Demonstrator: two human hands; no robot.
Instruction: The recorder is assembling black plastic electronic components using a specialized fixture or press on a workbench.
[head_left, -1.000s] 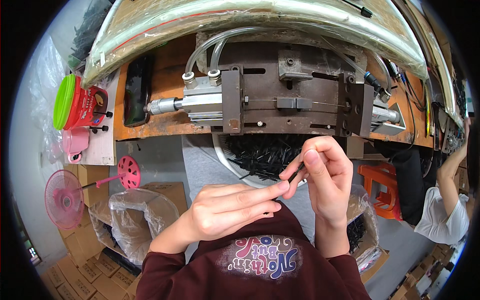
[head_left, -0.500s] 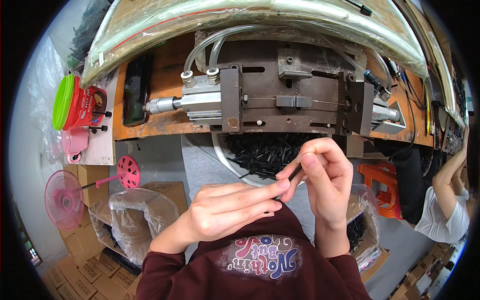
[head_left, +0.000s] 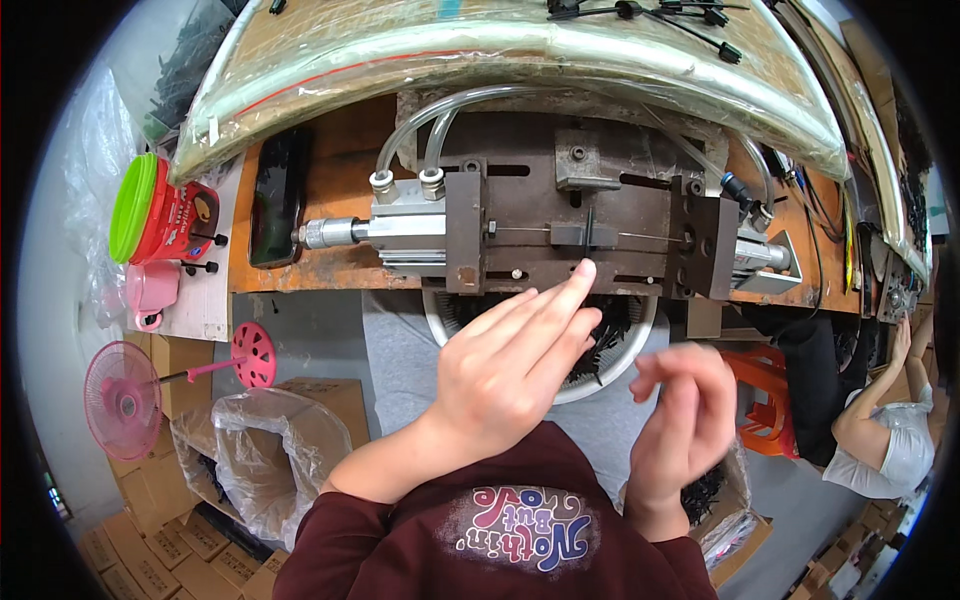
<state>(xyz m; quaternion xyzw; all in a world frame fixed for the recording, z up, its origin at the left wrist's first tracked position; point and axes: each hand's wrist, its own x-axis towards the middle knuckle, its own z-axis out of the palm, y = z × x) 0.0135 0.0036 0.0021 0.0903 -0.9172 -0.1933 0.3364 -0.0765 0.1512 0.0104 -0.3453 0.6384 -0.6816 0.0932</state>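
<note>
The left hand [head_left: 505,375] reaches over the desk's front edge, its fingers closed on a thin black rod [head_left: 589,225] that points away from the person and crosses above the small grey block [head_left: 566,236] of the fixture [head_left: 525,205]; whether rod and block touch, I cannot tell. The right hand [head_left: 690,410] is blurred, short of that edge, fingers curled; I cannot tell if it holds anything. Below the front edge, a white basket [head_left: 642,335] carries black pieces [head_left: 608,335]. Toward the desk's [head_left: 340,185] left edge lies a phone [head_left: 277,200]; beyond that edge are a red bucket [head_left: 180,225] and a pink cup [head_left: 152,288].
</note>
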